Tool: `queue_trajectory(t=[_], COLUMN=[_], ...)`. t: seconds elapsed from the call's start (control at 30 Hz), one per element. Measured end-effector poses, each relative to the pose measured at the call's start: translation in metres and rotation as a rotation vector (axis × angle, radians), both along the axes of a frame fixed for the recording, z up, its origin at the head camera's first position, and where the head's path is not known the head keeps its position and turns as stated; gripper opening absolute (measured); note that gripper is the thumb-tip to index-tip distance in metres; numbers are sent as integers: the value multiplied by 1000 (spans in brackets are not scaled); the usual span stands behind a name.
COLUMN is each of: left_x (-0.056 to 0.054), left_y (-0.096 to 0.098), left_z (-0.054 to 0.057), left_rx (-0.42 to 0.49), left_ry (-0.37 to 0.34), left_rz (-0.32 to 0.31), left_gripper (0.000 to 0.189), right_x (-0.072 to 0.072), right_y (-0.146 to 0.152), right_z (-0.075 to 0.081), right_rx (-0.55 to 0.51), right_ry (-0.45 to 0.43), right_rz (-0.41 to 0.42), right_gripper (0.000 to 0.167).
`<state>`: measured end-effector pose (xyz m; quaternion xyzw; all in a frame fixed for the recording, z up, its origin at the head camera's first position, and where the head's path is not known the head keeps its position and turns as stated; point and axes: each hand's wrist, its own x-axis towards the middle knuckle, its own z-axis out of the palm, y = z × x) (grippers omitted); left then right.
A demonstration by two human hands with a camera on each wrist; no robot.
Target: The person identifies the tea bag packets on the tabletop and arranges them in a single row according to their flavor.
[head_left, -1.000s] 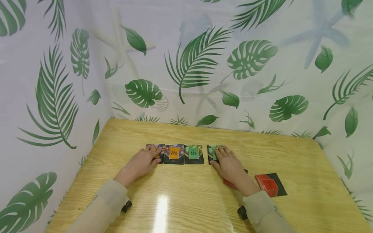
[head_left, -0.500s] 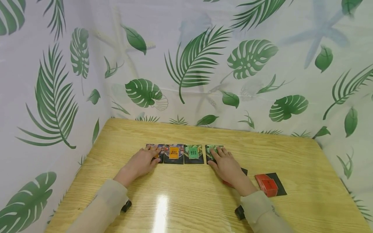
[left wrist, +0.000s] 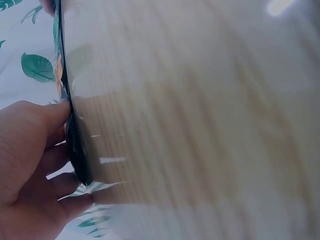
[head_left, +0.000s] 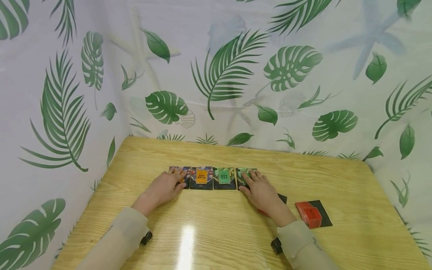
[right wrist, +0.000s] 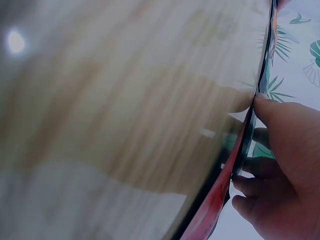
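Observation:
Four flat square packets lie in a row on the wooden table (head_left: 216, 217). My left hand (head_left: 164, 188) rests with extended fingers on the leftmost orange-labelled packet (head_left: 187, 183), covering most of it. Beside that is a second orange-labelled packet (head_left: 201, 177), then a green-labelled packet (head_left: 224, 177). At the row's right end, the fingers of my right hand (head_left: 261, 192) press on another green-labelled packet (head_left: 240, 175), its edge right at its neighbour's. Both wrist views show the packets edge-on, with the left hand (left wrist: 30, 155) and right hand (right wrist: 290, 160) against them.
A red and black packet (head_left: 282, 198) lies partly hidden beneath my right wrist. Further right is a red packet (head_left: 311, 214) overlapping a black one, set at an angle. A leaf-patterned curtain (head_left: 229, 75) hangs along the table's back and sides.
The right hand has slid the rightmost green-labelled packet leftward, and the gap to the neighbouring green one has narrowed to almost nothing. My left hand has stayed in place.

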<state>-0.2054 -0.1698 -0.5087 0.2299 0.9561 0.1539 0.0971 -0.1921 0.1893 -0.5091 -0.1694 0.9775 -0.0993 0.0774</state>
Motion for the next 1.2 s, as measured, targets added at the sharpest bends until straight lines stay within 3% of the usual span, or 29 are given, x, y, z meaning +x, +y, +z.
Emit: queue_trajectory(t=[0.77, 0.97, 1.2], left_x=[0, 2, 1], left_y=[1, 1, 0], left_z=[3, 2, 2], left_rx=[-14, 2, 4], left_ry=[4, 2, 8], left_rz=[-9, 1, 3], left_gripper=[53, 53, 53], right_x=[-3, -3, 3], right_y=[-2, 15, 44], right_z=[4, 3, 15], right_rx=[-12, -50, -94], right_ry=[-13, 58, 92], right_rz=[0, -15, -51], right_gripper=[62, 61, 59])
